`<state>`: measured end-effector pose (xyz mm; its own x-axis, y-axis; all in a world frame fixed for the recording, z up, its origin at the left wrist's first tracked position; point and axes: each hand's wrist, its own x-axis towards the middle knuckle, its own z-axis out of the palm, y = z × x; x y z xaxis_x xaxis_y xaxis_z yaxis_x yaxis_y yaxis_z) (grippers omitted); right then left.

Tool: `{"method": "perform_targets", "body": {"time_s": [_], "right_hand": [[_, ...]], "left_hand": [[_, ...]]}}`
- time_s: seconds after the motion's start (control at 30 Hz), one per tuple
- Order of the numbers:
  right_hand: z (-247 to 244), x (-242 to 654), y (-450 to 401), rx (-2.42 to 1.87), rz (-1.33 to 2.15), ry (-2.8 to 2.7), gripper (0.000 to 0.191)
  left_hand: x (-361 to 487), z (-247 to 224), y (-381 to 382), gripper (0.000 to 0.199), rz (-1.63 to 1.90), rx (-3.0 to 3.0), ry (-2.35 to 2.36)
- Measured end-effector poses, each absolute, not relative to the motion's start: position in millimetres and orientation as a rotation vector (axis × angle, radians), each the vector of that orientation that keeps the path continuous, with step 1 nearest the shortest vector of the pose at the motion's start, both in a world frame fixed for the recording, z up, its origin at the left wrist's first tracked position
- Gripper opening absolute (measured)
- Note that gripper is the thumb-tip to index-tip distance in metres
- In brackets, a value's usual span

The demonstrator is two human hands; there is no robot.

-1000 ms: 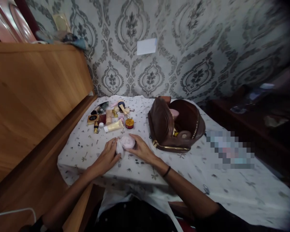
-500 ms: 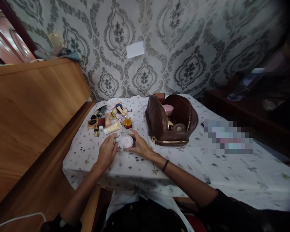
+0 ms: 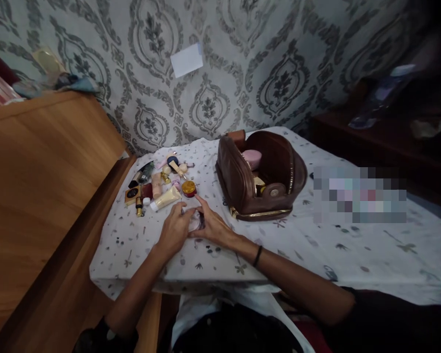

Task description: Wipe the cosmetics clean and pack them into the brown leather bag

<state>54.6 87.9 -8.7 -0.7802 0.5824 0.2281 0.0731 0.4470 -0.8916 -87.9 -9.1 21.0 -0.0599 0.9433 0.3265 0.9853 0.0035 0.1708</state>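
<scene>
Between my hands is a small round whitish cosmetic jar [image 3: 194,223], low over the cloth and largely covered by fingers. My right hand [image 3: 216,226] curls round its right side, thumb below and index finger stretched out at the top. My left hand [image 3: 174,226] closes on the jar from the left; whether crumpled white wrapping is still under its fingers is hidden. Just beyond lie a cream-coloured tube [image 3: 166,198] with a white cap and a gold-lidded red jar [image 3: 188,188].
A brown cosmetic bag [image 3: 235,179] stands unzipped to the right, with a pink round case [image 3: 252,158] inside. Several cosmetics, including a gold compact [image 3: 132,194], cluster at the left. A wooden panel [image 3: 51,171] borders the table's left side. A plastic bottle [image 3: 384,95] stands far right.
My left hand has moved onto the jar, covering its top, which showed before. The crumpled white wrapping by my left fingers is no longer visible. The view has shifted slightly.
</scene>
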Motion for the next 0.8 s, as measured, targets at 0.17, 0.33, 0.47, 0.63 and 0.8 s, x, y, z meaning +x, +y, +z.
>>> {"method": "perform_targets", "body": {"time_s": [0.17,0.33,0.47,0.63,0.8], "right_hand": [[-11.9,53.7,88.5,-0.537,1.302,-2.192,0.12],[-12.3,52.8,87.2,-0.548,1.268,-2.226,0.118],[-9.1,55.0,85.0,-0.522,1.235,-2.241,0.114],[-11.3,57.5,84.0,-0.435,1.236,-2.164,0.107],[-20.0,54.9,85.4,-0.362,1.285,-2.032,0.098]], "left_hand": [[-95.0,22.0,-16.9,0.035,-0.581,-1.937,-2.228],[-94.9,21.8,-32.5,0.033,-0.638,-1.898,-2.305],[-90.9,17.1,-43.7,0.031,-0.728,-1.862,-2.297],[-87.5,12.0,-55.9,0.032,-0.922,-1.894,-2.291],[-85.0,12.9,-59.6,0.032,-1.047,-1.999,-2.282]]}}
